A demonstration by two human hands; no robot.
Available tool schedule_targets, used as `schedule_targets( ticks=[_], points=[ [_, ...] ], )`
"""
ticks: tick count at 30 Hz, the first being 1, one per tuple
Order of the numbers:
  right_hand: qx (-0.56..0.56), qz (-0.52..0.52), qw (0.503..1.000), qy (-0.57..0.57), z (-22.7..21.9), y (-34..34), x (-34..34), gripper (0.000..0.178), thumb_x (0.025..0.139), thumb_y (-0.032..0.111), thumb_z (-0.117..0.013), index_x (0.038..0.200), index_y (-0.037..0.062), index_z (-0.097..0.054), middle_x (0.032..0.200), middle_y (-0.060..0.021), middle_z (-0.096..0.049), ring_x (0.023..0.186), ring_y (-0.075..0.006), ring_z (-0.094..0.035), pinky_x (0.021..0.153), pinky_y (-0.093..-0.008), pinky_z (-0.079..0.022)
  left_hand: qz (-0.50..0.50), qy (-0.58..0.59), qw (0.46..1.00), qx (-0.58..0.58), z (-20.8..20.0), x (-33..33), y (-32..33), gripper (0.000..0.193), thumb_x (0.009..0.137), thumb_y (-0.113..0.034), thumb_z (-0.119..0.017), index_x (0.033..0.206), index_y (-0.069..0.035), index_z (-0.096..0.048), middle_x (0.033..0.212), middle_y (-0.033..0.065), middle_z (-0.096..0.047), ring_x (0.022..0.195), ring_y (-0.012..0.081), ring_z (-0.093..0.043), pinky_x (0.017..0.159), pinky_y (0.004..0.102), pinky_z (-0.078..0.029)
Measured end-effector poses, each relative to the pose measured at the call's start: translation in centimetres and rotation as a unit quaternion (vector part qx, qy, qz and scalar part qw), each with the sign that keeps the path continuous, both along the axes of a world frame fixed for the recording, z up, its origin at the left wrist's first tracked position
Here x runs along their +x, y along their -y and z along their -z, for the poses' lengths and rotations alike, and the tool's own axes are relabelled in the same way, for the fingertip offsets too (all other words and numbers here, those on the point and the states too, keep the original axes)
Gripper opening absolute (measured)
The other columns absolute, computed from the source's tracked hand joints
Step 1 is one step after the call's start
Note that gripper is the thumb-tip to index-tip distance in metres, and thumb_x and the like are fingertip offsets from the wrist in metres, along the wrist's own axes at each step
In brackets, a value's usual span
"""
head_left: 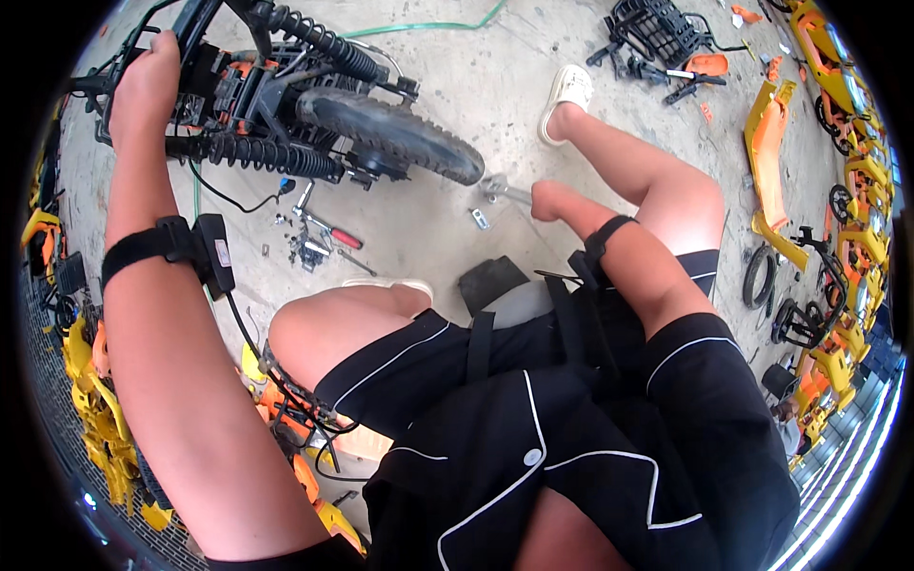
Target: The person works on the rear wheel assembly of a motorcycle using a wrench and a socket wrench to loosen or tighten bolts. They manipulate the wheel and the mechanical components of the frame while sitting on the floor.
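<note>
A black, partly stripped motorbike (257, 114) leans in from the upper left, its knobbly rear tyre (400, 133) and coil-spring shock absorbers (328, 40) facing me. My left hand (148, 86) is closed around a bar of its black frame (190, 57). Just past the end of the tyre, my right hand (550, 200) is closed on the handle of a grey metal hand tool (497, 187). That tool's head is blurred, so I cannot tell its exact kind or whether it touches the tyre. A small metal piece (480, 219) lies on the floor below it.
A red-handled screwdriver (343, 236) and loose small parts (309, 252) lie under the bike. Orange-and-yellow panels (769, 162), a loose tyre (759, 276) and a black rack (662, 29) are at the right. Yellow parts (100, 419) pile up on the left. A cable (252, 333) hangs from my left forearm.
</note>
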State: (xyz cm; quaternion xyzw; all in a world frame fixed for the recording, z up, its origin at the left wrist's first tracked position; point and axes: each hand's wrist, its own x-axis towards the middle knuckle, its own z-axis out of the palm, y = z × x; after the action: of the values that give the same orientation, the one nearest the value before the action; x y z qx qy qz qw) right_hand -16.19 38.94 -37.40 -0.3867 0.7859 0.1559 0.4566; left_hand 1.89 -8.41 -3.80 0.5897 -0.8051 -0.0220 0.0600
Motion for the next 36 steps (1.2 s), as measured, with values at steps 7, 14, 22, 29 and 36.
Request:
schedule_targets(
  ticks=[7, 14, 22, 29, 36],
  points=[
    [-0.061, 0.106, 0.991, -0.063, 2.6, 0.8, 1.0, 0.035, 0.084, 0.007, -0.058, 0.117, -0.0028, -0.061, 0.112, -0.0252, -0.069, 0.104, -0.0394, -0.068, 0.087, -0.0469, -0.055, 0.013, 0.013, 0.999, -0.029, 0.8, 0.9, 3.1, 0.078, 0.090, -0.062, -0.027, 0.136, -0.007, -0.058, 0.143, 0.0221, -0.053, 0.137, 0.0386, -0.046, 0.111, 0.0464, -0.034],
    [-0.113, 0.202, 0.971, -0.060, 4.8, 0.6, 6.0, 0.031, 0.095, 0.009, -0.049, 0.123, -0.0019, -0.053, 0.116, -0.0245, -0.066, 0.107, -0.0387, -0.066, 0.090, -0.0475, -0.054, 0.012, 0.029, 0.999, -0.038, 2.1, 0.6, 4.6, 0.083, 0.090, -0.066, -0.029, 0.138, -0.004, -0.055, 0.144, 0.0237, -0.052, 0.138, 0.0376, -0.045, 0.113, 0.0435, -0.033],
    [-0.083, 0.168, 0.982, -0.019, 0.3, -1.6, 6.6, 0.028, 0.092, 0.007, -0.053, 0.117, -0.0014, -0.064, 0.110, -0.0186, -0.070, 0.101, -0.0338, -0.070, 0.082, -0.0431, -0.057, 0.015, 0.054, 0.998, -0.023, 2.3, 1.1, 7.4, 0.081, 0.094, -0.062, -0.022, 0.135, -0.001, -0.057, 0.139, 0.0259, -0.055, 0.134, 0.0397, -0.048, 0.110, 0.0464, -0.036],
    [-0.085, 0.217, 0.972, -0.006, -2.0, -1.5, 6.0, 0.029, 0.084, 0.005, -0.065, 0.113, 0.0022, -0.067, 0.108, -0.0176, -0.072, 0.100, -0.0322, -0.071, 0.081, -0.0417, -0.058, 0.024, 0.032, 0.999, -0.022, 2.6, 0.9, 6.5, 0.084, 0.095, -0.066, -0.021, 0.137, -0.003, -0.057, 0.138, 0.0252, -0.057, 0.133, 0.0418, -0.049, 0.111, 0.0459, -0.036],
    [-0.199, 0.277, 0.939, -0.048, 2.5, 1.4, 4.0, 0.026, 0.091, 0.005, -0.057, 0.117, 0.0026, -0.060, 0.108, -0.0178, -0.071, 0.101, -0.0338, -0.070, 0.082, -0.0438, -0.057, 0.002, 0.076, 0.997, -0.025, 1.3, 1.4, 6.1, 0.086, 0.093, -0.066, -0.023, 0.128, 0.002, -0.062, 0.125, 0.0241, -0.065, 0.123, 0.0382, -0.057, 0.105, 0.0433, -0.040]
  ],
)
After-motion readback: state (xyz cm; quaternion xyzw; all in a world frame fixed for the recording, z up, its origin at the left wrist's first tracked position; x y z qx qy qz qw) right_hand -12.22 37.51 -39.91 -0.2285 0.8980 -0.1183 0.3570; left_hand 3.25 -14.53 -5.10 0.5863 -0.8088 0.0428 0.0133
